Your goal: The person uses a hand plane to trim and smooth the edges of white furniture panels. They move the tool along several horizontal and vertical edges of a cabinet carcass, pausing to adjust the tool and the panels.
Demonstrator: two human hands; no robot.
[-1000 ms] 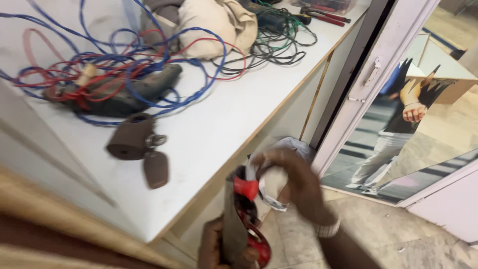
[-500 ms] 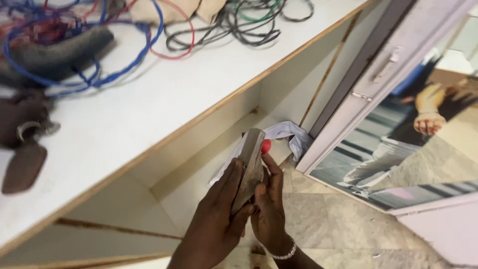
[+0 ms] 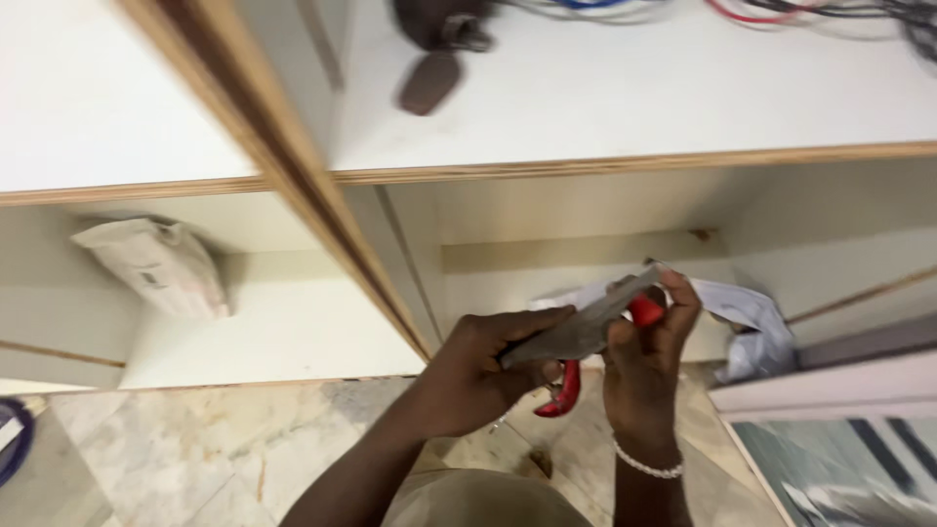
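Observation:
My left hand (image 3: 478, 376) grips a flat grey strip (image 3: 576, 327) together with a red-handled plier-like tool (image 3: 566, 390) that hangs below it. My right hand (image 3: 649, 366), with a white bead bracelet on the wrist, pinches the strip's far end next to a red handle tip (image 3: 644, 310). Both hands are low, in front of an open white cabinet shelf (image 3: 547, 263). What the strip is made of is unclear.
A white worktop (image 3: 634, 107) with a plywood edge carries a dark brown key fob (image 3: 429, 80) and tangled wires (image 3: 810, 10). A crumpled white bag (image 3: 156, 263) lies in the left compartment, white cloth or paper (image 3: 747, 322) in the right. Marble floor (image 3: 195, 449) lies below.
The view has swung left and down toward the cabinet shelves. Both hands stay on the grey strip and red tool, which now lie more level; the mirrored door has slid to the right edge.

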